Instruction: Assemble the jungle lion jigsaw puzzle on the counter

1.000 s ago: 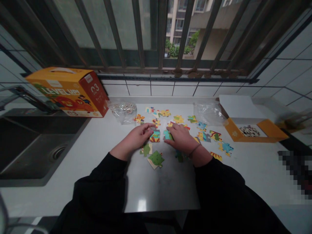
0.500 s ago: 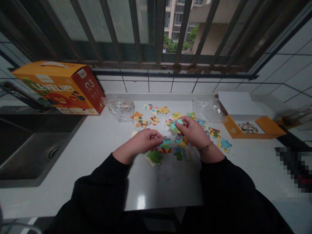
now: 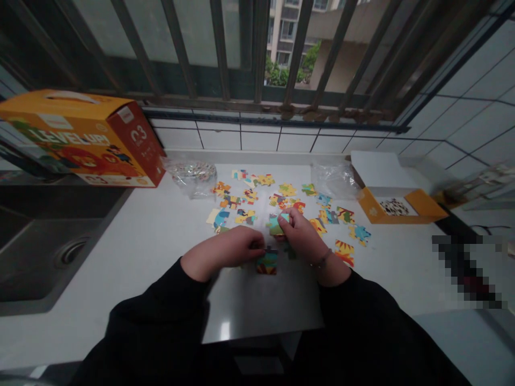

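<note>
Left hand (image 3: 229, 252): curled over the white counter (image 3: 153, 252), fingertips pinching the top edge of a striped puzzle piece (image 3: 267, 262). That piece lies flat on the counter, just past the fingertips on the right-hand side.

Right hand (image 3: 300, 236): thumb and fingers closed on a teal-and-green puzzle piece (image 3: 277, 223), held a bit above the counter. It sticks out to the left of the fingertips, a little farther from the body than the striped one. There's a thin band on the wrist.

Gap between the two pieces: small, but they look apart, not joined.

Loose pieces (image 3: 281, 201): a whole scatter of colourful ones lying beyond both sets of fingers, toward the tiled wall. A few sit right of the right hand, including an orange striped one (image 3: 344, 251) near the wrist, and a couple lie left of the left fingers.

Plastic bags: one bag with small pieces in it (image 3: 193, 174) beyond the left fingers, and a clear crumpled bag (image 3: 332, 179) beyond the right fingers.

Big orange box (image 3: 80, 142): well off to the left of the left hand, lying by the sink (image 3: 44, 252).

Open orange box (image 3: 396, 206): well off to the right of the right hand, white lid flipped up, something speckled inside that I can't make out.
</note>
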The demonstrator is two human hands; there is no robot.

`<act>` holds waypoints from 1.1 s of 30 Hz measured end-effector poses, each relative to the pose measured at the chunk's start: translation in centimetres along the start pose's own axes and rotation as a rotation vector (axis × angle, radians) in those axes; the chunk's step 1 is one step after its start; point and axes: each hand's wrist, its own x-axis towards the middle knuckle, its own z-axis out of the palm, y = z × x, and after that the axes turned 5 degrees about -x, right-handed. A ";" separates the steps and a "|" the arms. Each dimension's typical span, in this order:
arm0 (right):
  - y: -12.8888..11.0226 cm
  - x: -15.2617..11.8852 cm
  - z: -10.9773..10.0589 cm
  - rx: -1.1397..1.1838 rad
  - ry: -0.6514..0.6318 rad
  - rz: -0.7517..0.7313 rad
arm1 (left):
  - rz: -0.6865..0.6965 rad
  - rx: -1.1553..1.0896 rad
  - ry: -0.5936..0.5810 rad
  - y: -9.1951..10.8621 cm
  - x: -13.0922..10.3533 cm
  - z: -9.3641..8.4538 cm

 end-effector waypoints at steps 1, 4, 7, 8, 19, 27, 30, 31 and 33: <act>0.2 -0.3 -0.2 -0.038 0.003 -0.008 | -0.027 -0.004 -0.006 -0.3 -0.4 -0.6; 0.7 -1.1 -1.5 -0.215 0.026 -0.055 | -0.081 -0.036 0.012 -0.9 -0.9 -1.9; 1.0 -1.7 -2.8 -0.229 0.022 -0.069 | -0.122 -0.016 0.055 -1.0 -0.8 -1.9; 1.0 -1.9 -3.1 -0.207 0.004 -0.082 | -0.132 -0.007 0.077 -1.0 -0.6 -1.8; 0.4 -2.3 -2.3 -0.400 -0.183 -0.295 | -0.160 0.038 0.202 -1.5 0.2 -1.0; -0.1 -2.5 -2.1 -0.563 -0.117 -0.214 | -0.141 0.039 0.207 -1.1 0.2 -1.0; -0.6 -2.6 -2.1 -0.605 -0.130 -0.190 | -0.144 0.054 0.191 -1.2 0.1 -0.9; -0.7 -2.6 -2.1 -0.617 -0.138 -0.186 | -0.147 0.061 0.192 -1.2 0.1 -0.9; -0.9 -2.7 -2.1 -0.635 -0.155 -0.184 | -0.146 0.068 0.198 -1.4 0.0 -0.8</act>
